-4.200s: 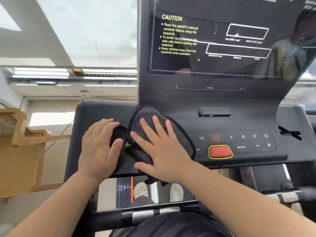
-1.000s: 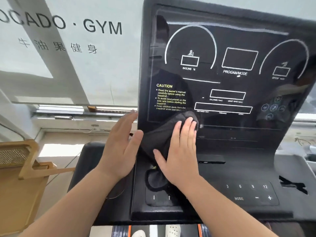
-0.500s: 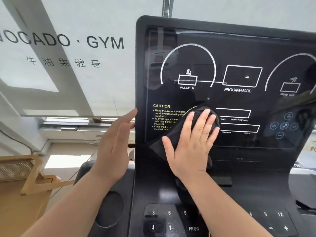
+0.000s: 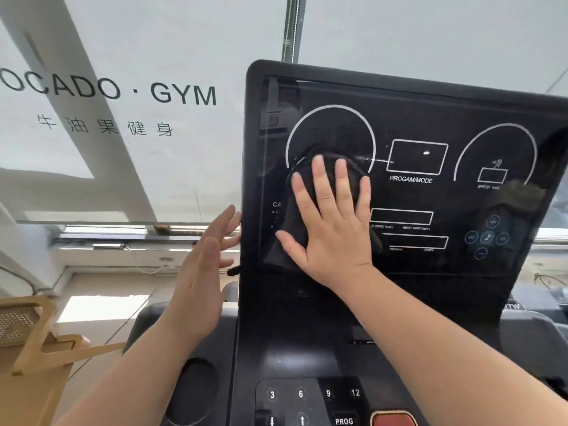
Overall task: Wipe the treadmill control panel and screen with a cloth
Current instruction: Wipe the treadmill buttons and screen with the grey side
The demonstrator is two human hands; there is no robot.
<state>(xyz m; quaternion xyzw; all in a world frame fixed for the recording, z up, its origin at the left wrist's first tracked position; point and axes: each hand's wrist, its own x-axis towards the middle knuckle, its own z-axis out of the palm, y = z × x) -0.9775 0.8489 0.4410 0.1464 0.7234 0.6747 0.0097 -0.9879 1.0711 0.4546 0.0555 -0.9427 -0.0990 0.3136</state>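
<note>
The treadmill's black glossy screen stands upright ahead of me, with white dials and boxes printed on it. My right hand lies flat with spread straight fingers on a dark cloth, pressing it against the left part of the screen over the incline dial. The cloth hides most of the caution text. My left hand hovers open beside the screen's left edge, fingers straight, holding nothing. Below lies the control panel with numbered keys and a red stop button.
A round cup recess sits in the console left of the keys. A wooden chair stands at the lower left. Behind is a window with a white blind bearing gym lettering. A metal pole rises behind the screen.
My right hand has slid the cloth up from the console keys onto the screen and on to the incline dial. My left hand lifted off the console to the screen's left edge.
</note>
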